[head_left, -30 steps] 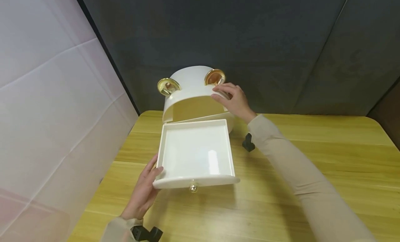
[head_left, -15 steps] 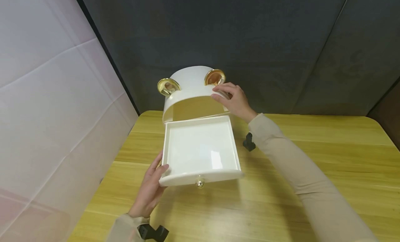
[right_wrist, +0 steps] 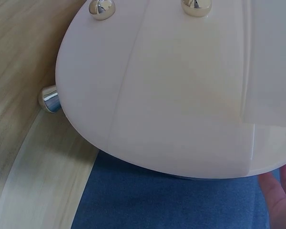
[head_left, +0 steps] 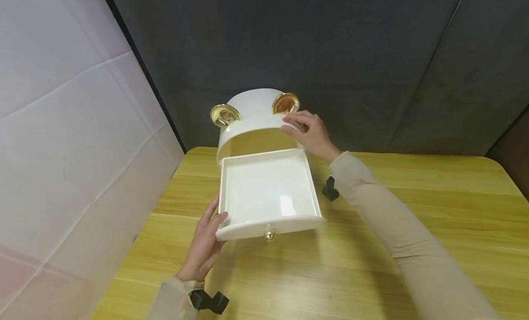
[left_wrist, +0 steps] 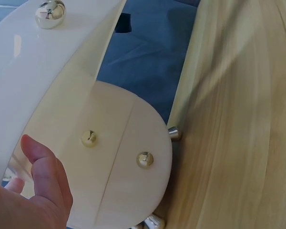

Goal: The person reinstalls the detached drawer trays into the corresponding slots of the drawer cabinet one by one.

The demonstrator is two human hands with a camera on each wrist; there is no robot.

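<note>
Nearest, at the front left of the wooden table (head_left: 413, 228): left hand (head_left: 205, 246), fingers extended along the left side of the drawer (head_left: 268, 191), thumb pressed against the front corner, palm bracing rather than wrapping. From the left wrist view, thumb (left_wrist: 43, 167) flat against glossy white plastic.

Drawer itself: shallow, square, cream-white and glossy, empty inside, with a curved front panel and a small gold knob (head_left: 269, 233) at its middle. Pulled well out, held in the air above the tabletop, rear edge meeting the opening of the box.

Farther back, near the table's far edge against the dark backdrop: white rounded storage box (head_left: 254, 122), domed top, two gold ring handles (head_left: 225, 115) on it, small metallic feet (right_wrist: 50, 99) underneath. Right hand (head_left: 309, 134) resting on the upper right rim, fingers gently curved over the edge, steadying it.

Compared with a second ago: drawer pushed deeper toward the box, front edge and knob higher in the head view, left hand moved forward with it. Right hand and box unchanged.
</note>
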